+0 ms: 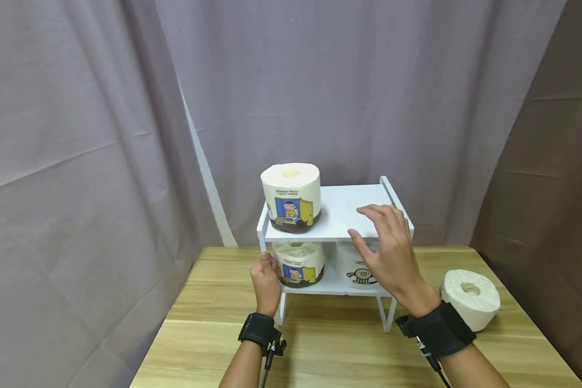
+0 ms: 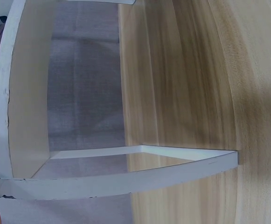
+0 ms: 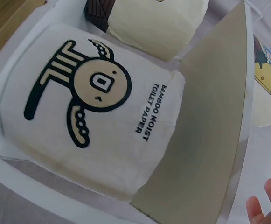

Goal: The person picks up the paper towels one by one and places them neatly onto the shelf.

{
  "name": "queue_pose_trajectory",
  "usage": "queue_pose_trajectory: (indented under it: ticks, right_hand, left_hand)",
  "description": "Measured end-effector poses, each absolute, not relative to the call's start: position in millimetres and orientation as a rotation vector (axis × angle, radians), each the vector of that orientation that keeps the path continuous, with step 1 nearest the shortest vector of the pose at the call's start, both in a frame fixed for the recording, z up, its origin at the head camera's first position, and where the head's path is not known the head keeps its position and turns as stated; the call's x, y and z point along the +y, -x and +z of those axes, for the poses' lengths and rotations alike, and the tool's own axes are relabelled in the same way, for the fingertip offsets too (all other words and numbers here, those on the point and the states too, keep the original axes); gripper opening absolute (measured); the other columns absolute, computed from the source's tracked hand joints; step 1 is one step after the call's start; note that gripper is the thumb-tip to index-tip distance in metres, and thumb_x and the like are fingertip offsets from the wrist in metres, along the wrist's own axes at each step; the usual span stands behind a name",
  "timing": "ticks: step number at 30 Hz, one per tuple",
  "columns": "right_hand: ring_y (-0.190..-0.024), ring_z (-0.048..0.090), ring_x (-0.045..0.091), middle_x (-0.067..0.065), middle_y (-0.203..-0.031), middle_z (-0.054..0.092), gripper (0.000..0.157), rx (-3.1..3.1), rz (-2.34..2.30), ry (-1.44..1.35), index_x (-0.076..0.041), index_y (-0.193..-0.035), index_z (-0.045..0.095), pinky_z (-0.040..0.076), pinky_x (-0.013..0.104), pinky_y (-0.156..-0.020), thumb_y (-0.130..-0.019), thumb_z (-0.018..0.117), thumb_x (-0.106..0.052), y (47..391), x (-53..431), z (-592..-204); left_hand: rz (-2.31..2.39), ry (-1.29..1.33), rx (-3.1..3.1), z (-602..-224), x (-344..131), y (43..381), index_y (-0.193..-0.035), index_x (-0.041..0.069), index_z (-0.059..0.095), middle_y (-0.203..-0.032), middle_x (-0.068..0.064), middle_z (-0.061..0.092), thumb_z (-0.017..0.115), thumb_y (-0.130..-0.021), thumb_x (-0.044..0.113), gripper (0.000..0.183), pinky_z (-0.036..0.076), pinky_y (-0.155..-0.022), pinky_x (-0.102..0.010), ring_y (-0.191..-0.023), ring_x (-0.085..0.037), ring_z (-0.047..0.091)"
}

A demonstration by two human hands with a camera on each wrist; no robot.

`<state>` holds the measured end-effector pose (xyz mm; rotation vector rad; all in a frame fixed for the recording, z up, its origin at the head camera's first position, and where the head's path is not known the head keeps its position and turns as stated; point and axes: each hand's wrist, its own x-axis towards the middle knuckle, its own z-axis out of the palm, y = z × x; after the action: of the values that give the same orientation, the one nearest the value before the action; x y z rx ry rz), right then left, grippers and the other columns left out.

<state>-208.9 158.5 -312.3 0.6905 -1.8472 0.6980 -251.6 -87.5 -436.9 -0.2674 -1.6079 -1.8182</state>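
A white two-tier rack (image 1: 345,211) stands on the wooden table. My left hand (image 1: 265,284) grips its left side upright, fingers curled beside the lower tier; in the left wrist view only a bit of that hand shows at the edge. A toilet paper roll (image 1: 291,198) with a colourful picture sits upright on the top tier's left. Beneath it, a matching toilet paper roll (image 1: 298,265) occupies the lower tier. Beside that one is a white toilet paper roll (image 3: 91,102) with a cartoon print. My right hand (image 1: 393,258) hovers before the top tier's right part, fingers spread, holding nothing.
Another toilet paper roll (image 1: 470,302) lies on the table (image 1: 339,355) to the right of the rack, near my right wrist. Grey curtains (image 1: 359,97) hang behind and along the sides. The rack's legs (image 2: 191,170) lift its lower tier above the tabletop.
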Motion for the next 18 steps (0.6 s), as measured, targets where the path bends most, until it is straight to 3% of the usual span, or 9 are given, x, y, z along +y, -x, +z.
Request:
queue_pose_trajectory:
  ticks: [18]
  right_hand:
    - [-0.115, 0.044, 0.037, 0.019, -0.122, 0.057, 0.045, -1.753, 0.760, -0.676, 0.001, -0.123, 0.061, 0.031, 0.042, -0.100, -0.083, 0.069, -0.018, 206, 181, -328]
  left_hand:
    - [-1.760, 0.266, -1.620, -448, -88, 261, -0.061, 0.001, 0.037, -0.051, 0.003, 0.032, 0.032, -0.108, 0.021, 0.051, 0.024, -0.043, -0.023, -0.045, -0.009, 0.029]
